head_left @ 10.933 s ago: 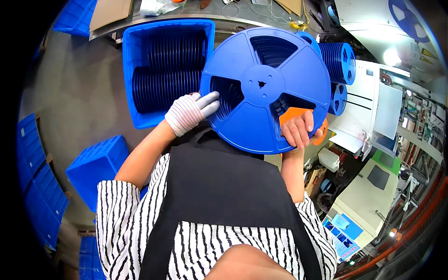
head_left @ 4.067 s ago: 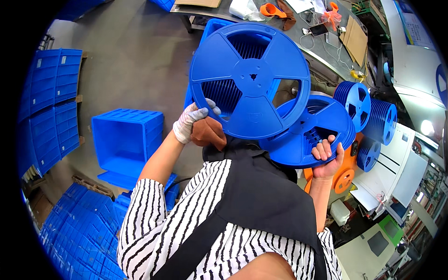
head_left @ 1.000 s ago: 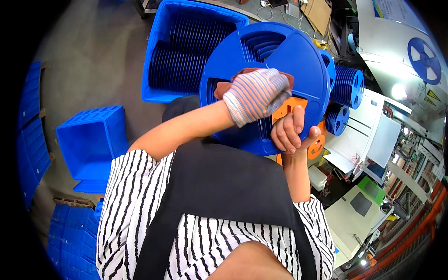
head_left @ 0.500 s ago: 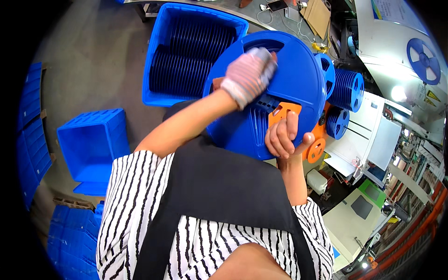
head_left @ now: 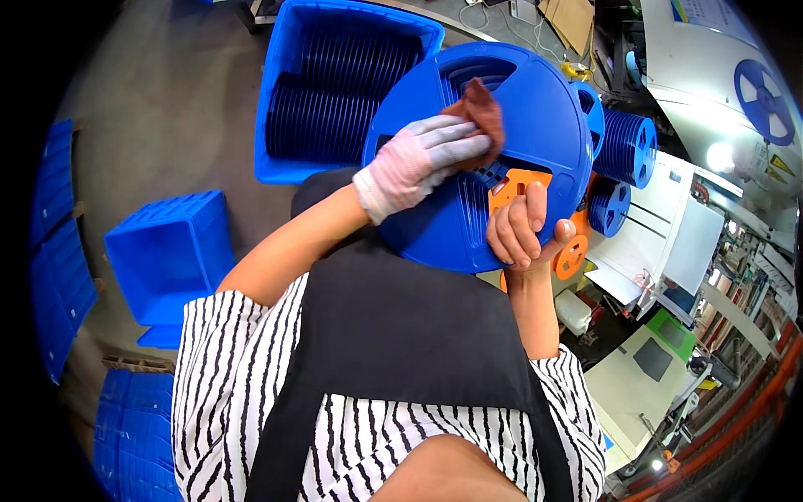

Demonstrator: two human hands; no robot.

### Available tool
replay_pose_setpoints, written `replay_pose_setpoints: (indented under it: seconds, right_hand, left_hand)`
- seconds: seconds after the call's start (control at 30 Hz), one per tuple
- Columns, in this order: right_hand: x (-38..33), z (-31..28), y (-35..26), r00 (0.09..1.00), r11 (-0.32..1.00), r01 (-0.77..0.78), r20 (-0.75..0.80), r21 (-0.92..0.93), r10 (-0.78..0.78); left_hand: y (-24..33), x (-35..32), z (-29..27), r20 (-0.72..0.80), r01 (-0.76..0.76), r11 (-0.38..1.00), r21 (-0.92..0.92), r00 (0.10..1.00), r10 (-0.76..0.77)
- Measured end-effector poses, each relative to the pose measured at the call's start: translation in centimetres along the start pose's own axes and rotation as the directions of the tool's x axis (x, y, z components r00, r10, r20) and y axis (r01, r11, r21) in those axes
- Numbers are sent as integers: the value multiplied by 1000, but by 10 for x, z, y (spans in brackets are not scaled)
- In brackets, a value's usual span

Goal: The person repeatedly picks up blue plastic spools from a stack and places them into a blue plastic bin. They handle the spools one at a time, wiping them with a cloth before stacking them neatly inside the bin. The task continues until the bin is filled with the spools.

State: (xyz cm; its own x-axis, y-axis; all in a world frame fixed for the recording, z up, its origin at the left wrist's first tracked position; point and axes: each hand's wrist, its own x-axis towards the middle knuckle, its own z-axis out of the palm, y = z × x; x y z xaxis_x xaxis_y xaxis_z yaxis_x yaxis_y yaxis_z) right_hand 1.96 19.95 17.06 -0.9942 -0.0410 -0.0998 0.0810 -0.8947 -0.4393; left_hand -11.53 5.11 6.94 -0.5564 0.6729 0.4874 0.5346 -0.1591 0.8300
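Note:
My left hand (head_left: 416,161), in a striped pale glove, presses a crumpled brown cloth (head_left: 481,117) onto the face of a large blue reel (head_left: 548,109). The cloth lies near the reel's middle, under the gloved fingers. Further blue discs show stacked behind it through its cutouts. My bare right hand (head_left: 527,230) is at the reel's lower right with its fingers curled. Just above these fingers, an orange slotted plate (head_left: 520,180) shows at a cutout. What the right fingers grip, if anything, is hidden.
A blue crate (head_left: 270,159) filled with dark blue reels stands at the upper left. Another blue crate (head_left: 159,268) lies on its side on the floor. More blue reels (head_left: 636,151) and an orange reel (head_left: 571,257) are to the right. A cream-and-green machine (head_left: 636,376) stands at the lower right.
My left hand, blurred before, has slid down and left across the reel, and the brown cloth now shows. My right hand and the reel appear slightly shifted up and right in view.

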Motion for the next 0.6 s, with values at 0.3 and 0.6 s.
replay_pose_setpoints:
  seconds: [0.3,0.6]
  right_hand:
    - [-6,2,2,998,1000,1,-69,-24,-3]
    - [2,6,1,1000,996,-27,-3,-84,27]
  left_hand:
    - [24,-7,15,60,-40,999,-34,997,42]
    - [-12,-19,12,-37,34,994,-102,999,-38]
